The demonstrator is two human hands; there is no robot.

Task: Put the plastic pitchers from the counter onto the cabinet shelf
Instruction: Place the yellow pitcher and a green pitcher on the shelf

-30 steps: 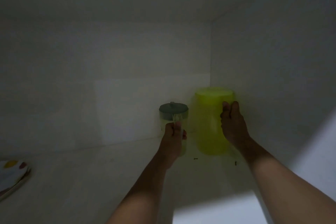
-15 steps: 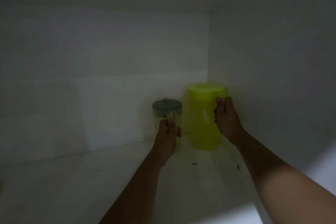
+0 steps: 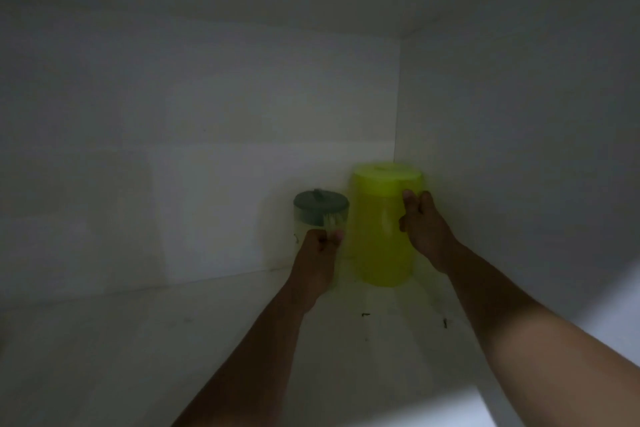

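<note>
Both pitchers stand upright on the cabinet shelf (image 3: 207,340), deep in its back right corner. The yellow-green pitcher (image 3: 381,229) is nearest the right side wall (image 3: 519,149), and the right hand (image 3: 424,229) wraps its right side, with fingertips up near the lid and the thumb toward the front, closed around what seems to be the handle, though dim light hides the handle itself. Just left of it, touching or almost touching, stands the shorter clear pitcher (image 3: 320,222) with its grey lid (image 3: 320,206); the left hand (image 3: 317,253) is curled against its near side in a narrow grip, apparently on the handle, and covers the lower body. Compared with half a second ago, the hands and pitchers keep nearly the same arrangement, with only a slight shift in the frame as the head moves; a second ago a patterned plate showed at the lower left edge and is now out of view. The back wall (image 3: 207,184) rises directly behind the pitchers. Small dark specks (image 3: 365,314) lie on the shelf in front of the yellow-green pitcher, between the two forearms. The interior is dim, brighter only at the lower right.
</note>
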